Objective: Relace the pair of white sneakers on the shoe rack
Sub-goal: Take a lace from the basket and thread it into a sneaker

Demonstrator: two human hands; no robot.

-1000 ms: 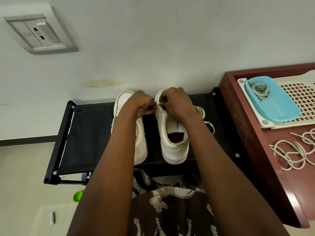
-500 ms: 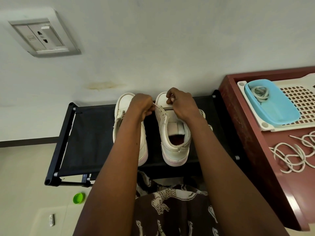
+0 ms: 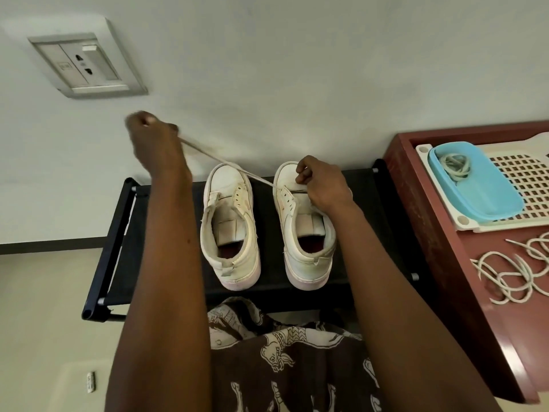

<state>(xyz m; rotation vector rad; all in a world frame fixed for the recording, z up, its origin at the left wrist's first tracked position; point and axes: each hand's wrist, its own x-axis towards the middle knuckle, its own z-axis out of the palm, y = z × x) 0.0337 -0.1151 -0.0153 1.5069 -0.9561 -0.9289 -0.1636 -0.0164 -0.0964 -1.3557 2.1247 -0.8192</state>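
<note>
- The desk, red-brown with a raised lip, stands at the right, just beside the shoe rack.
- The shoe rack, with a black frame and black fabric shelf, is set against the wall and carries both sneakers.
- A white slotted tray lies on the desk, with a blue tub on it holding a coiled spare lace.
- The left sneaker and the right sneaker sit side by side near the shelf's middle. Their long axes run front to back, toes to the wall and heels toward the person (both tongues are bare).
- The left hand is raised up and to the left in front of the wall, fist curled round the lace's end.
- The right hand rests on the right sneaker's forepart, thumb and forefinger pinching the lace by the lowest eyelets.
- Loose laces are tangled on the desk.
- The lace runs taut and diagonal from the left fist down to the right sneaker's first eyelet.
</note>
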